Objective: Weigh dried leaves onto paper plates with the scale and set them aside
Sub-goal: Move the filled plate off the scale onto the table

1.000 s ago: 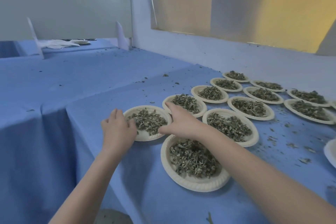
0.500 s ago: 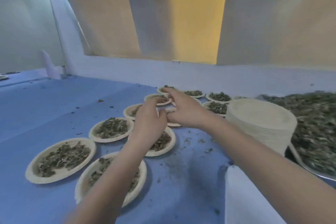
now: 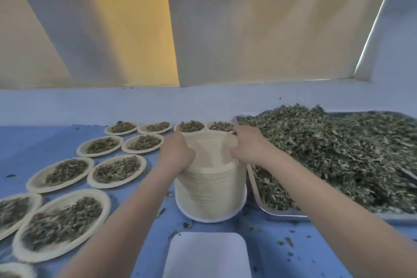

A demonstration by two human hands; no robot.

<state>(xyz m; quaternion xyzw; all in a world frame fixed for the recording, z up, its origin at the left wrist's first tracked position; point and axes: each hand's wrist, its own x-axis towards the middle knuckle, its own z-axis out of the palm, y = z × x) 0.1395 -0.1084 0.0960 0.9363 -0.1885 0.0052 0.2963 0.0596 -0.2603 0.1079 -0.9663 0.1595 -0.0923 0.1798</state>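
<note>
While both bare forearms are stretched forward over the blue-covered table (image 3: 40,142), the tall stack of empty paper plates (image 3: 211,194) is held at its top from either side. The left hand (image 3: 176,153) is laid against the left edge of the uppermost plates, its fingers curved over the rim and its thumb toward the middle. The right hand (image 3: 248,146) is set on the opposite edge, where the top plate's rim appears to be pinched between thumb and curled fingers; how many plates are caught in that pinch cannot be told, since the picture is blurred there.

Just to the right of the stack, a shallow metal tray (image 3: 266,207) is seen, heaped with dried leaves (image 3: 334,153). Its near left wall is almost touched by the stack.

To the left, filled plates (image 3: 117,171) are laid out in two rows running away toward the back wall, each with a small mound of leaves in its middle. Their rims are close together, and some appear to touch. Two more filled plates are partly hidden behind the stack and the hands at the far end.

Directly below the stack, at the near edge of the view, the white flat top of the scale (image 3: 206,255) is visible, with nothing resting on it; its display is out of view. Loose leaf crumbs (image 3: 286,241) are scattered over the blue cloth between the scale and the tray.
</note>
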